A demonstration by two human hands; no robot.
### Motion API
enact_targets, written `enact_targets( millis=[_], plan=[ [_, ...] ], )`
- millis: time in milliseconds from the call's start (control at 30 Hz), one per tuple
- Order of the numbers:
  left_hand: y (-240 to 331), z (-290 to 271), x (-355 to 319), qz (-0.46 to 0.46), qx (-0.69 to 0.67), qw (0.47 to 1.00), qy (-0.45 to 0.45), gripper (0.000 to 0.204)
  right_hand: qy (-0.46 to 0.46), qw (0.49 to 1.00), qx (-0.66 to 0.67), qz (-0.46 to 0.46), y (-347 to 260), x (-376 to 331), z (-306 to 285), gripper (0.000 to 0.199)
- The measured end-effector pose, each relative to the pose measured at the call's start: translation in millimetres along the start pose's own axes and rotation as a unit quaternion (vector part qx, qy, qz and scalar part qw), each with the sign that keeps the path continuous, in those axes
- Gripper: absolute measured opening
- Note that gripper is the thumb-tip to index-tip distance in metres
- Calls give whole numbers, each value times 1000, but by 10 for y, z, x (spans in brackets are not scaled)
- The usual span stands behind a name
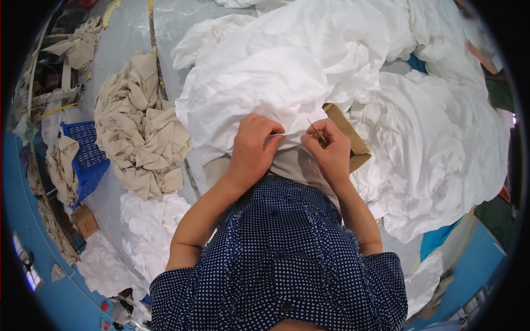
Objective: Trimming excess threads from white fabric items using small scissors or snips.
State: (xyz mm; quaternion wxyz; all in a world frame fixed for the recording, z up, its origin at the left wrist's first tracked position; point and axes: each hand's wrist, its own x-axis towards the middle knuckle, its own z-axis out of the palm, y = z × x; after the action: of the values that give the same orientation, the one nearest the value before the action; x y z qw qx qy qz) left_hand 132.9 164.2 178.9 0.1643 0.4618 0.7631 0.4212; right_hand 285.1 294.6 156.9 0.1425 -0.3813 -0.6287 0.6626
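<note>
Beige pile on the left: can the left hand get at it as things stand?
Probably not right away. The left hand is pinching the white cloth, beside the right hand with its small tool. The beige pile lies off to the left across bare floor, unobstructed.

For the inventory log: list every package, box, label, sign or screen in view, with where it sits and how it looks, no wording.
Cardboard box: flat brown, half under the white fabric, just beyond the right hand.
Small cardboard box: brown, on the floor at lower left, below the blue plastic crate.
No signs or screens can be made out.
</note>
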Motion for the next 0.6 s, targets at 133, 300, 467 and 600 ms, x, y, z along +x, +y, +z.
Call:
enact_targets(
  millis=[133,300,467,600],
  plan=[
    [6,53,-46,27,18,999,39,20,-21,993,-92,-69,-139,-84,90,20],
    [14,101,-99,32,-7,998,62,20,2,975,-115,-190,1,-9,201,24],
    [20,58,-111,45,1,998,45,24,-84,996,9,-13,10,82,80,5],
    [7,48,-56,46,0,998,46,26,-211,930,274,128,-97,25,-202,8]
  ],
)
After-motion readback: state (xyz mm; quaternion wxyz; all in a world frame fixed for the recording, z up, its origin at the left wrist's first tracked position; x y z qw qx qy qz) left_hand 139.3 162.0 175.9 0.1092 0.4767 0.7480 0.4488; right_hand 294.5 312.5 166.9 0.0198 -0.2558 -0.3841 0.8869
